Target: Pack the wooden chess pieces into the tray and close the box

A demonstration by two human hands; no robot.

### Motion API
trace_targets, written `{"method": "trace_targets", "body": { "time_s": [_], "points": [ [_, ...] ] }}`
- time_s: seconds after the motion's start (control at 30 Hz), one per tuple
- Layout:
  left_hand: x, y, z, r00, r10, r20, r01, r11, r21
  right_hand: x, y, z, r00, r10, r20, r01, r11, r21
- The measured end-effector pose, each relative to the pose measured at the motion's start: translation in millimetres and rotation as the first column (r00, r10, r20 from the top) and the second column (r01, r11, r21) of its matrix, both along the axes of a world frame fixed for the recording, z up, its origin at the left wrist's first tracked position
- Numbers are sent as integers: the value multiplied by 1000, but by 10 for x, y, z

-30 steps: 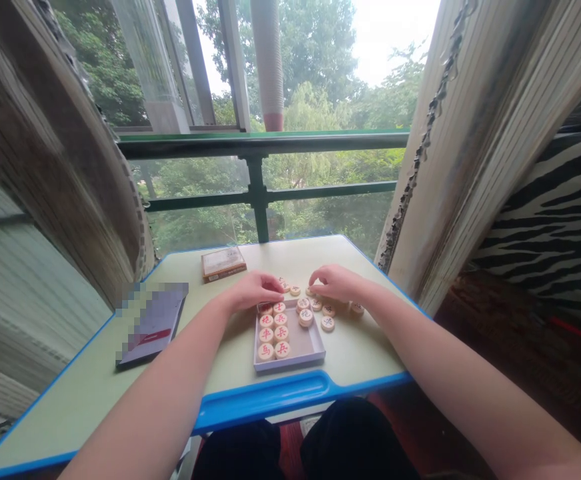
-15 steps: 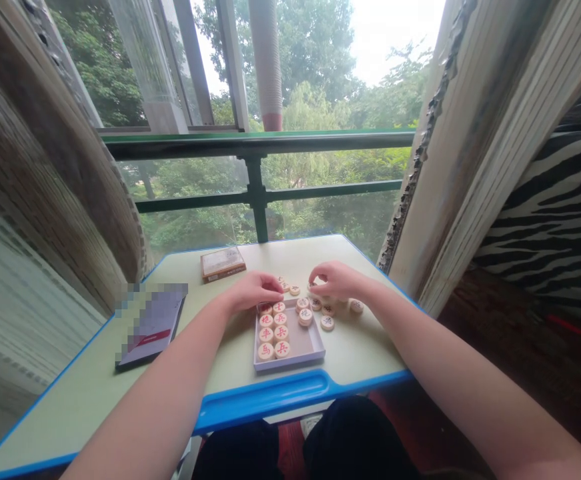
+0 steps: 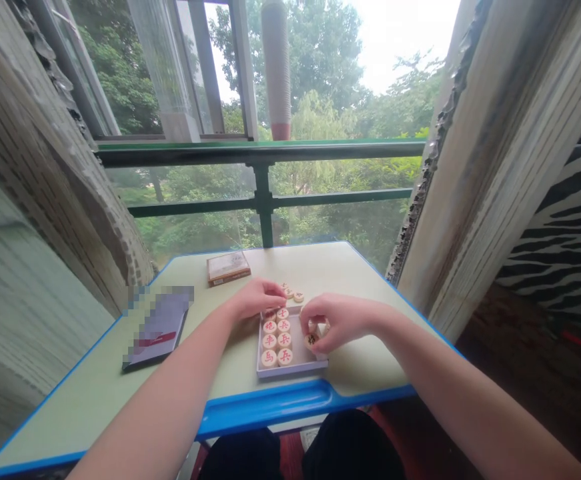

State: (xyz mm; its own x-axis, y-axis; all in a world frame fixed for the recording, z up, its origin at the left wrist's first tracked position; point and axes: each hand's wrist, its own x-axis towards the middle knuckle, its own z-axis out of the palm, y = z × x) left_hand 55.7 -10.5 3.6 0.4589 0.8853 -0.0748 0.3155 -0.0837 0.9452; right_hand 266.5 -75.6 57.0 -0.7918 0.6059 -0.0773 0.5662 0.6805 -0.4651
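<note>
Head view: your right hand (image 3: pixel 337 319) had fingers clamped on the black piece (image 3: pixel 311 341), tray's (image 3: pixel 293 369) right side. Left hand (image 3: pixel 251 297) at far rim, grip couldn't be told. Two columns of red pieces (image 3: pixel 285 341) were in; loose pieces (image 3: pixel 298 297) lay out on the bench (image 3: pixel 90 393).

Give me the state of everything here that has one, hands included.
Tray: open, partly filled
Left hand: fingers bent by the tray's far edge; grip unclear
Right hand: pinching a dark-marked piece
Dark-marked piece: held over the tray, character showing
Red-marked pieces: in columns on the tray's left side, characters up
Loose pieces: outside, beyond the tray
Brown box: lying flat
Curtains: drawn aside
</note>
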Motion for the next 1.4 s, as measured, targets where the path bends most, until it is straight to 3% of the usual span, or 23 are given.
{"method": "trace_targets", "body": {
  "time_s": [0.13, 0.47, 0.9, 1.2, 1.4],
  "points": [
    [7, -31, 45, 994, 74, 75, -70, 996, -63, -32, 6, -59, 1000, -18, 22, 17, 999, 47],
    [11, -73, 111, 983, 104, 154, -78, 984, -163, -85, -7, -155, 999, 24, 44, -32, 983, 179],
    [17, -51, 97, 984, 77, 160, -53, 988, -147, -64, -28, -143, 998, 44, 35, -50, 982, 182],
    [19, -81, 120, 988, 61, 141, -42, 990, -135, -59, -54, -119, 999, -36, -17, 39, 970, 242],
    [12, -75, 106, 986, 70, 150, -46, 986, -160, -64, -27, -127, 1000, 5, -16, -1, 970, 244]
  ]
}}
